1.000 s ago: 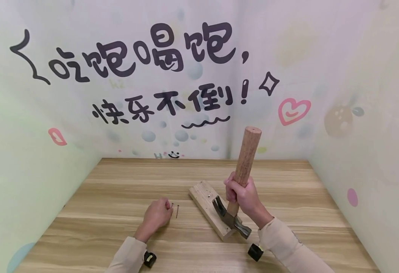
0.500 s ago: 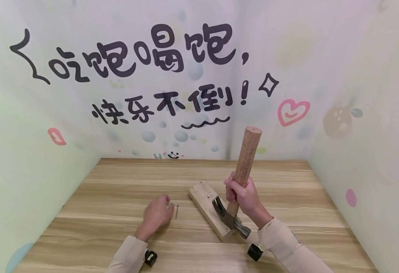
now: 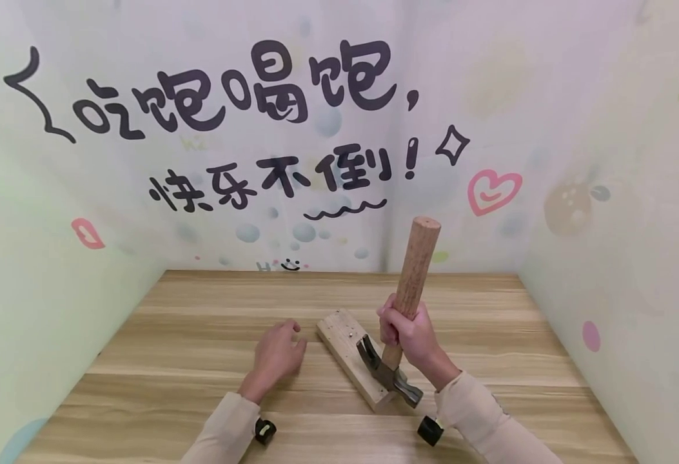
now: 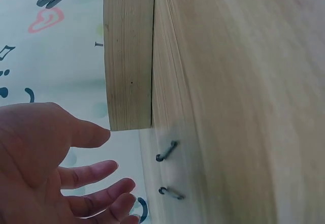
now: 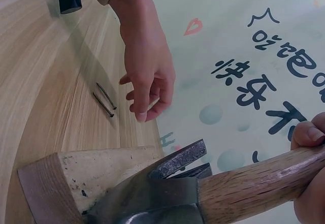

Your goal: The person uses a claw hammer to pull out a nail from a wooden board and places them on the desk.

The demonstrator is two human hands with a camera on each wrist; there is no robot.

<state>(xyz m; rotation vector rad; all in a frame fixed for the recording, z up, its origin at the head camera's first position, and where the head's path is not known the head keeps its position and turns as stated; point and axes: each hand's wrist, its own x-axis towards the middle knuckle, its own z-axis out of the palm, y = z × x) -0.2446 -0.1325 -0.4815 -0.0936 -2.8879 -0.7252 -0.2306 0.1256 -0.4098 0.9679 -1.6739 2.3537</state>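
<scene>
My right hand grips the wooden handle of a claw hammer, held with the handle upright and the head down over the near end of a wooden block. Small dark marks dot the block's top, and a shiny nail head shows there. My left hand is left of the block, fingers loosely bent and apart, holding nothing. Close by it on the table, the left wrist view shows one nail and a second nail. In the head view the left hand hides both.
The wood-grain table meets a printed fabric wall at the back, with more fabric at both sides. A black wrist camera sits by the left cuff, and another black camera by the right.
My left hand has moved slightly right and its fingers have loosened, covering the nails that showed beside it earlier. The right hand and hammer hold nearly the same pose; the head view has shifted slightly.
</scene>
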